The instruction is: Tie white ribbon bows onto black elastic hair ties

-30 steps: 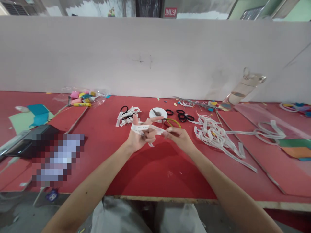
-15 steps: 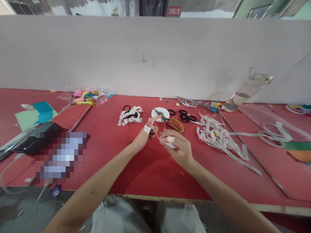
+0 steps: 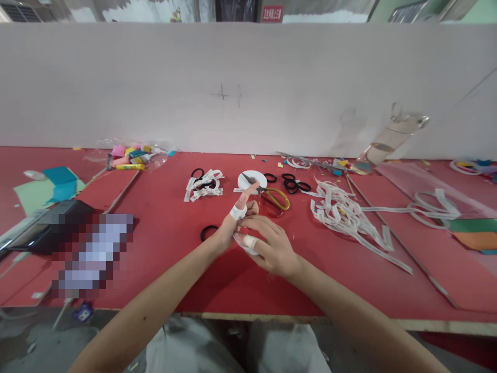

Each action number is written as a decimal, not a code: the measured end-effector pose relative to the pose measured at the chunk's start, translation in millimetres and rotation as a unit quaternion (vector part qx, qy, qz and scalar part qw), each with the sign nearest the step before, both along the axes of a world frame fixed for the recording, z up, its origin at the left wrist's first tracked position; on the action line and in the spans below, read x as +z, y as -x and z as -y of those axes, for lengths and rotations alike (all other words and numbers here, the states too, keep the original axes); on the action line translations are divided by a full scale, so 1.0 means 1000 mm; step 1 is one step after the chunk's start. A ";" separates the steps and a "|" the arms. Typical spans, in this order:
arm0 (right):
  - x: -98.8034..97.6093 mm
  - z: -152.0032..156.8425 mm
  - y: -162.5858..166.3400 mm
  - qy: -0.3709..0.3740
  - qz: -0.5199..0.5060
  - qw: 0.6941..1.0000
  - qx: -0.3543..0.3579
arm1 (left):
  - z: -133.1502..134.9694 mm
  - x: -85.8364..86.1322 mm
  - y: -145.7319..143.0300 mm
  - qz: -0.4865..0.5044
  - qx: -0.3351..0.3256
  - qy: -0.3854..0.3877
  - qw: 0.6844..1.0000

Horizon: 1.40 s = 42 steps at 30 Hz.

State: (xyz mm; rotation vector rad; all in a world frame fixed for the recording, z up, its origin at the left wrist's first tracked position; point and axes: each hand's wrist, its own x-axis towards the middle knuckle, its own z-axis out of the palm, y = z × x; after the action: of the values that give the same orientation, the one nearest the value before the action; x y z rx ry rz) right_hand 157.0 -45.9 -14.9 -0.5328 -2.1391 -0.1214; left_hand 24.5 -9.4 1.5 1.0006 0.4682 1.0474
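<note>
Near the scissors (image 3: 273, 197), my left hand (image 3: 228, 229) curls on the ribbon (image 3: 237, 212), 1 finger straight in its loop; my right hand (image 3: 272, 249) pinches the tail, which I want taut and flat.

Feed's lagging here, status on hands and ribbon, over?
Left hand: white ribbon looped round index finger. Right hand holding its other end. Black hair tie beside left wrist, scissors beyond fingertip; both clear of ribbon.
</note>
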 end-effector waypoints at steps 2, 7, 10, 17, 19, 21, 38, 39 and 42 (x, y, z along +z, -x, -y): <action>0.000 0.001 -0.001 -0.003 0.002 1.000 0.001 | 0.001 -0.001 -0.001 0.007 -0.007 0.005 1.000; -0.002 0.004 0.000 0.019 -0.007 1.000 0.014 | 0.004 0.005 -0.001 0.034 0.000 0.016 0.999; -0.002 0.007 0.003 0.070 0.006 0.998 0.000 | 0.005 0.013 0.000 0.044 0.044 0.023 0.998; -0.005 0.007 0.004 0.118 0.051 0.991 0.033 | 0.009 0.018 0.003 0.017 0.060 0.037 0.997; -0.006 0.005 0.004 0.112 0.054 0.991 0.045 | 0.011 0.015 0.002 0.007 0.061 0.027 0.998; -0.005 0.003 0.002 0.109 0.028 0.992 0.057 | 0.011 0.012 0.002 0.004 0.045 0.018 0.999; -0.009 0.006 0.003 0.174 0.062 0.982 0.045 | 0.014 0.011 0.004 -0.011 0.008 0.025 1.000; -0.008 0.006 0.003 0.168 0.087 0.981 0.036 | 0.013 0.010 0.004 -0.002 0.012 0.029 1.000; -0.005 0.006 0.001 0.146 0.111 0.983 0.029 | 0.007 0.007 0.005 0.016 0.017 0.064 0.998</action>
State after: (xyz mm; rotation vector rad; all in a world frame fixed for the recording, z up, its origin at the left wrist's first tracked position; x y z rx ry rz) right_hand 155.7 -51.7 -19.9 -0.6497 -2.4055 0.1773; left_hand 19.6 -16.7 8.0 0.8631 0.5209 1.0498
